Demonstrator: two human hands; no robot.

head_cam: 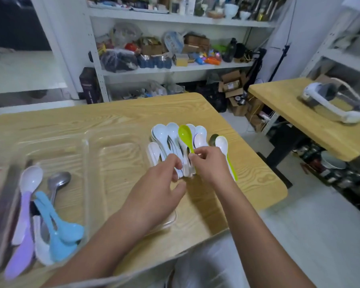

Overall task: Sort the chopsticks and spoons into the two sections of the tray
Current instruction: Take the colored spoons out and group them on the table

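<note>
A clear plastic tray [85,146] with two sections lies on the wooden table. Its left section holds a purple spoon [22,221], light blue spoons [58,235] and a metal spoon [57,181]; dark chopsticks [0,215] show blurred at the far left. A pile of white spoons [166,134] lies right of the tray. My right hand [210,165] pinches the handle of a green spoon [185,134] that lies on this pile. My left hand [160,183] grips the handles of the white spoons. Another white spoon [221,143] with a green handle lies beside my right hand.
The table's right edge [274,173] is close to the spoon pile. A second wooden table [289,104] with a white headset stands at the right across a gap. Cluttered white shelves [175,67] stand behind the table.
</note>
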